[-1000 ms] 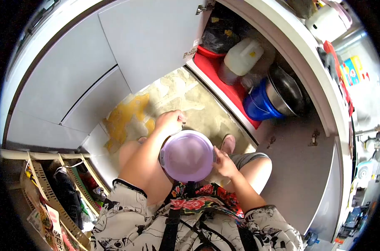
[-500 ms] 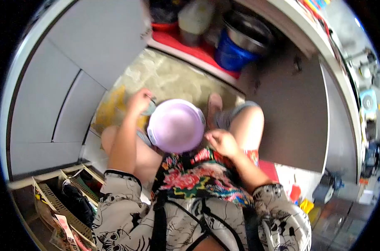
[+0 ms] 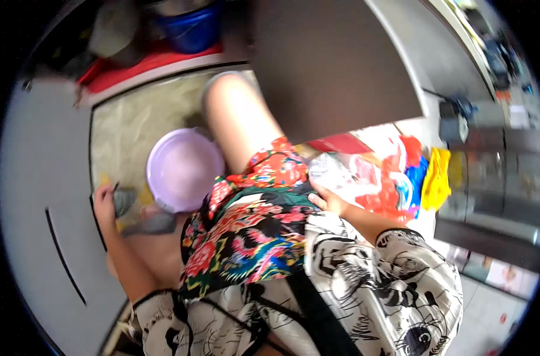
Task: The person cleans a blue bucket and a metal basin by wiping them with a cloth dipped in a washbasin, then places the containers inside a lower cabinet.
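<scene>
My left hand (image 3: 104, 203) is at the far left, its fingers closed on a small grey-green item (image 3: 124, 202) with a dark part; blur hides what it is. To its right the round lilac basin (image 3: 185, 170) stands on the floor, and neither hand touches it. At the right side of my waist is my right hand (image 3: 330, 200), held against the edge of the flowered apron (image 3: 240, 237), fingers slightly apart and nothing visible in them.
Above the basin, an open cabinet holds a blue bucket (image 3: 191, 28) and a pale jug (image 3: 115, 29) on a red base. Its dark door (image 3: 335, 65) stands open. Plastic bags (image 3: 374, 181) and a yellow bag (image 3: 436, 179) lie on the right.
The view has swung to the right, bringing the bags into sight. My right hand has left the basin's rim and moved back to my waist. My left hand is now farther from the basin.
</scene>
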Action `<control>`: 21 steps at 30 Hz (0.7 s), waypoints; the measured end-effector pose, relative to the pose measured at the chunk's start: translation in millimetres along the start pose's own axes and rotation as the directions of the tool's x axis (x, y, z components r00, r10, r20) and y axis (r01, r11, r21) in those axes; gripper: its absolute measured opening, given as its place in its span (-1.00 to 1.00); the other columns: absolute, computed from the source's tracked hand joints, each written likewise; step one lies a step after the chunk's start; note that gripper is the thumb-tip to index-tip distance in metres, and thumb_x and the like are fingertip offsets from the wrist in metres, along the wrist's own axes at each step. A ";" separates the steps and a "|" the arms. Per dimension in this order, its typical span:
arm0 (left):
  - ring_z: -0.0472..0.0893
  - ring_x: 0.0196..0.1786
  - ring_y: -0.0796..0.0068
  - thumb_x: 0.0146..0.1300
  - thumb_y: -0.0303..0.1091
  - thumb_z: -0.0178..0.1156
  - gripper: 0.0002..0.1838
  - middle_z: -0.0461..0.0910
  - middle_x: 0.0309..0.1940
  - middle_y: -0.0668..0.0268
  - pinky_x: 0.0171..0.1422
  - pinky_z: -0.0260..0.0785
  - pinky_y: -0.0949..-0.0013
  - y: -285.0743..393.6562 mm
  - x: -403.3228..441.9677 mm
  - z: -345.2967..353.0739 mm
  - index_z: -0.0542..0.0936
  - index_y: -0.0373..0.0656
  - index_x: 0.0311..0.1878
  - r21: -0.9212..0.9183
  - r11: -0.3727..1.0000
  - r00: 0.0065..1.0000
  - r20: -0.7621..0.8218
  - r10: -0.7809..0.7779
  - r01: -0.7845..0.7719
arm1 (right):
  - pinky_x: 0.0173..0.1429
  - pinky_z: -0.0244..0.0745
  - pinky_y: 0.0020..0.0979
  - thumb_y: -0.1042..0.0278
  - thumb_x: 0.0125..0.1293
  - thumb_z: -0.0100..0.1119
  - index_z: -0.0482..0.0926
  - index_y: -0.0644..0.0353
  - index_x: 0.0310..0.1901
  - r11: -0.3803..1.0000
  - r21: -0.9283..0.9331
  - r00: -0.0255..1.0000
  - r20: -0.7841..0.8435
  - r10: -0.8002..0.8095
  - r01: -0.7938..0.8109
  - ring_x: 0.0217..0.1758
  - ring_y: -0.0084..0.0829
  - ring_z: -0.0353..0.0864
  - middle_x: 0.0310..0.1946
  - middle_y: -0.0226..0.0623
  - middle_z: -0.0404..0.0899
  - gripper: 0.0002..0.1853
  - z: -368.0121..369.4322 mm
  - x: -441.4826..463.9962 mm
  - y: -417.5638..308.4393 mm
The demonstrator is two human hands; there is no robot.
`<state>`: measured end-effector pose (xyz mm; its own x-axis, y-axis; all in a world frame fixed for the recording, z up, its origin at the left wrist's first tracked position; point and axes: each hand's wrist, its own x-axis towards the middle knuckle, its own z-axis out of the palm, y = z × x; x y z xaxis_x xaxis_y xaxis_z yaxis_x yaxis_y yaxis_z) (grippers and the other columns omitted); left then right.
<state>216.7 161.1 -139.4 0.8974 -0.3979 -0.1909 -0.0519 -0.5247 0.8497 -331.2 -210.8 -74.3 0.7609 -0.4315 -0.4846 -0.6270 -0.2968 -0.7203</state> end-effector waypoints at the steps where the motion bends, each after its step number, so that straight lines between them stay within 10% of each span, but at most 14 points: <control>1: 0.49 -0.14 0.49 0.22 -0.48 0.02 -0.84 0.55 -0.29 0.34 0.05 0.28 0.46 3.9 -3.8 4.1 0.55 -0.23 -0.19 -0.017 0.999 0.999 -0.005 -0.037 0.036 | 0.35 0.09 -0.34 -0.13 0.35 -0.14 0.16 0.21 0.31 0.974 0.020 0.970 0.105 0.221 -0.225 0.31 -0.22 0.25 0.22 0.03 0.29 -0.33 1.6 -9.0 13.5; 7: 0.49 -0.16 0.47 0.14 -0.53 -0.05 -0.79 0.56 -0.29 0.32 0.06 0.26 0.48 0.5 11.7 10.5 0.54 -0.26 -0.19 -0.059 0.993 0.994 0.001 -0.107 0.106 | 0.13 0.36 -0.30 -0.17 0.19 0.10 0.61 0.21 -0.14 0.971 -0.006 0.971 -0.010 0.240 -0.240 0.02 -0.15 0.53 -0.01 -0.03 0.52 -0.47 -33.7 -1.4 -18.8; 14: 0.50 -0.19 0.48 0.13 -0.55 -0.06 -0.76 0.56 -0.29 0.27 0.01 0.28 0.49 6.0 20.6 20.2 0.52 -0.30 -0.15 0.001 1.000 1.000 -0.016 0.012 -0.012 | 0.05 0.44 -0.35 0.30 0.24 0.11 0.24 0.16 0.22 0.997 -0.035 0.819 -0.569 -0.077 0.069 0.04 -0.21 0.52 0.00 -0.07 0.49 -0.48 -68.2 54.4 -7.7; 21: 0.51 -0.22 0.46 0.14 -0.54 -0.04 -0.79 0.56 -0.33 0.27 -0.01 0.30 0.48 3.3 -8.1 19.4 0.52 -0.31 -0.18 0.097 0.995 0.999 -0.047 0.000 0.004 | 0.10 0.44 -0.39 0.51 0.16 0.10 -0.06 0.21 0.36 0.983 0.005 0.730 -0.671 -0.131 0.181 0.15 -0.18 0.43 0.25 0.02 0.19 -0.24 -59.6 71.5 -27.5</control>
<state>200.7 147.9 -144.5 0.9169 -0.3623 -0.1673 -0.0905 -0.5972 0.7970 -269.5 -284.3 -59.6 0.5258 -0.8475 0.0733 -0.4782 -0.3657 -0.7985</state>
